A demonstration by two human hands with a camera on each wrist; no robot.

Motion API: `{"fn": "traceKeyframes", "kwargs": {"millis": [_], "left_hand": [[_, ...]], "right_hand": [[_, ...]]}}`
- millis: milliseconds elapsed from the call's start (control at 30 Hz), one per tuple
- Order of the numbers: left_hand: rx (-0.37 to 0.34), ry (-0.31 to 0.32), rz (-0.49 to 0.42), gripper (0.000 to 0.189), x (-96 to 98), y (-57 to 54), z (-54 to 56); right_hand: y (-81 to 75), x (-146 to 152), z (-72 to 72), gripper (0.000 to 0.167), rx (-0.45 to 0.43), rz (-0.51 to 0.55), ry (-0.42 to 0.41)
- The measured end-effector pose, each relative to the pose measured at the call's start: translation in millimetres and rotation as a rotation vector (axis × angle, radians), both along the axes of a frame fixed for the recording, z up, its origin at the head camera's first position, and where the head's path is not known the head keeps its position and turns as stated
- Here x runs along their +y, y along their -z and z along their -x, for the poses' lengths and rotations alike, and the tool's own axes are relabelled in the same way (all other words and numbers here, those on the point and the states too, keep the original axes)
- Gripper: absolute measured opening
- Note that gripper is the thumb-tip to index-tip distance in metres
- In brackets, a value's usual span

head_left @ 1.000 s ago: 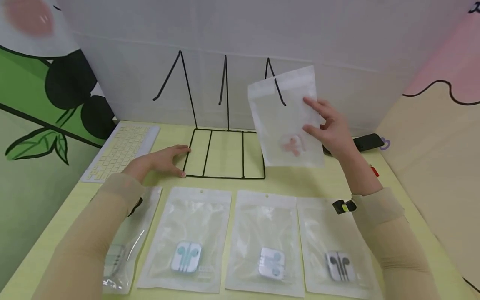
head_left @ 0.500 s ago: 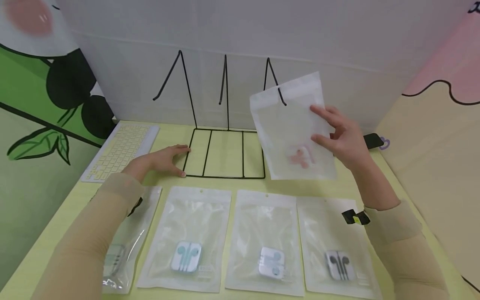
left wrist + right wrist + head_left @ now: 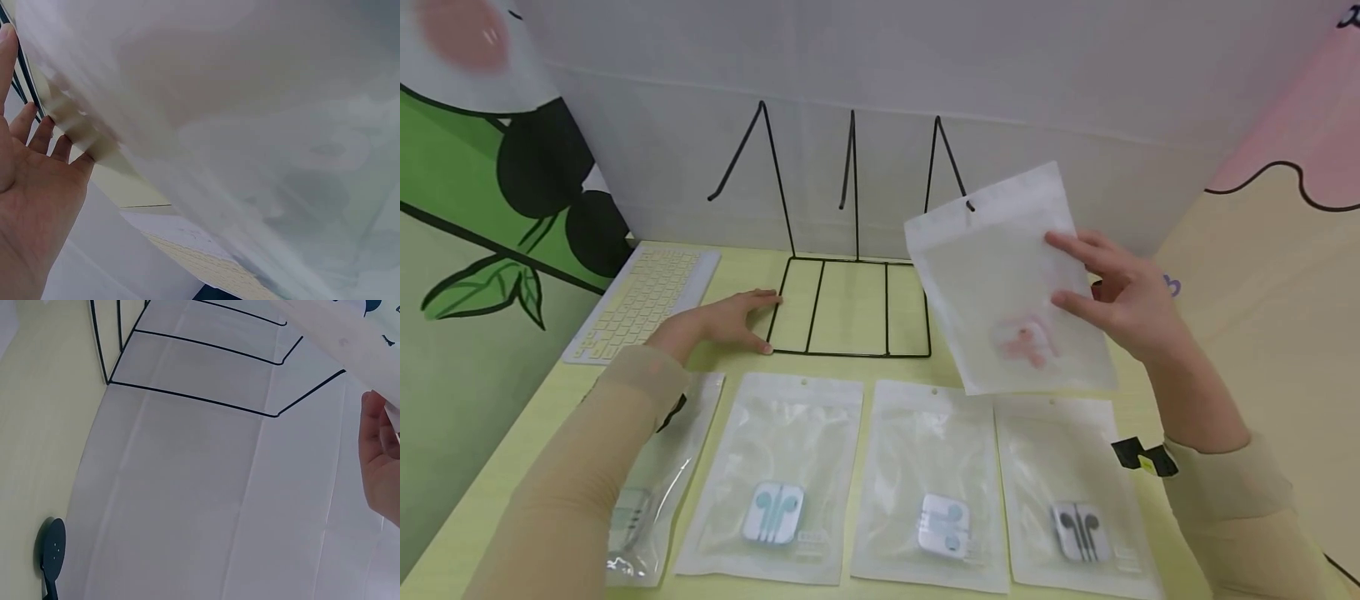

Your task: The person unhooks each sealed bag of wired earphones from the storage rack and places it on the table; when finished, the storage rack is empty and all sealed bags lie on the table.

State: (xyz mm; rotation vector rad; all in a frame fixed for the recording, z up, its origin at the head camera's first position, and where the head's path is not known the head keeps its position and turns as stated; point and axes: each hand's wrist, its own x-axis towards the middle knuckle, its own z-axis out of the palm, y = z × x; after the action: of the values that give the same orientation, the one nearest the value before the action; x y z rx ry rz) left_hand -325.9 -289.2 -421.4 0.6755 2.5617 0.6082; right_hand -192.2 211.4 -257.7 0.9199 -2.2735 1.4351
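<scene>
My right hand (image 3: 1123, 296) pinches the right edge of a white zip-lock bag (image 3: 977, 292), with pink earphones (image 3: 1030, 340) showing faintly inside. The bag hangs tilted, its top hole at the tip of the right hook (image 3: 952, 158) of a black wire display rack (image 3: 850, 355). In the right wrist view that bag (image 3: 369, 359) fills the top right corner, near the hook's end. My left hand (image 3: 718, 325) rests at the rack base's left side, thumb and fingers spread against the rods. The left wrist view shows those fingers nearly straight, with a plastic bag (image 3: 187, 125) covering much of it.
Along the front lie several zip-lock bags of earphones: a far-left bag (image 3: 662, 483), one with teal earphones (image 3: 771, 512), one pale (image 3: 943, 525), one black (image 3: 1081, 532). A white keyboard (image 3: 643, 296) lies back left. A black round-headed object (image 3: 55, 550) lies right of the rack.
My right hand has drawn the bag toward me, down and to the right. Its hole has slid along the right hook to the tip. My left hand has stayed on the rack base.
</scene>
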Motion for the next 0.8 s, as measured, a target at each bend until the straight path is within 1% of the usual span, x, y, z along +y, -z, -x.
{"fn": "traceKeyframes", "kwargs": {"millis": [100, 200, 267, 300, 367, 500, 633, 700, 800], "left_hand": [[-0.001, 0.004, -0.004, 0.102, -0.2, -0.2, 0.2], [-0.002, 0.007, -0.011, 0.102, 0.0, -1.1, -0.4], [-0.002, 0.008, -0.01, 0.102, 0.0, -1.8, -1.0], [-0.003, 0.009, -0.008, 0.102, 0.0, -2.2, -1.5], [-0.002, 0.012, -0.004, 0.102, -0.4, -2.7, -2.0], [0.01, 0.02, 0.012, 0.102, -1.4, -3.5, -3.2], [0.007, 0.019, 0.009, 0.102, -1.9, -3.7, -3.9], [0.001, 0.017, 0.003, 0.102, -2.0, -3.9, -4.1], [-0.002, 0.016, 0.002, 0.102, -2.0, -3.7, -4.2]], "right_hand": [[-0.8, 3, -8.8, 0.062, -0.021, 0.031, -0.029], [-2.2, 6, -17.2, 0.061, -0.054, 0.121, -0.108], [-3.6, 9, -21.7, 0.061, -0.049, 0.173, -0.161], [-5.0, 11, -24.0, 0.06, -0.044, 0.194, -0.173], [-7.9, 15, -27.6, 0.06, -0.028, 0.233, -0.183], [-13.0, 24, -31.8, 0.059, -0.012, 0.32, -0.15], [-13.5, 34, -27.9, 0.059, -0.026, 0.434, -0.16], [-11.5, 40, -25.5, 0.06, -0.045, 0.491, -0.17], [-7.0, 48, -22.1, 0.06, -0.079, 0.548, -0.173]]}}
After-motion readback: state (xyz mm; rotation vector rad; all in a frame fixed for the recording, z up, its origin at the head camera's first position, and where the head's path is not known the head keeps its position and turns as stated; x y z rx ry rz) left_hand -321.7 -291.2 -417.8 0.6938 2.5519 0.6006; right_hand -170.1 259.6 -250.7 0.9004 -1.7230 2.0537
